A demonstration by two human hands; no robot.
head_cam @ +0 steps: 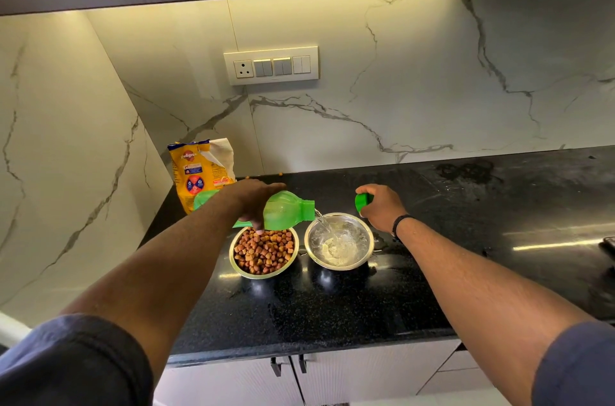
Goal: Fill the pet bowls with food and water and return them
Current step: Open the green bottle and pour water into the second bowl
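Two steel bowls stand side by side on the black counter (332,312). The left bowl (239,267) is full of brown kibble. The right bowl (311,249) holds water. My left hand (254,202) grips a green water bottle (288,211) tipped on its side above the kibble bowl, its mouth over the right bowl's rim, and a stream of water runs from it into that bowl. My right hand (382,206) hovers just behind and right of the water bowl, closed on the green bottle cap (362,202).
A yellow pet food bag (199,169) stands opened in the back left corner against the marble wall. A few kibble pieces lie by the backsplash (263,175). A switch panel (271,65) is on the wall. Cabinet handles (289,365) show below the counter edge.
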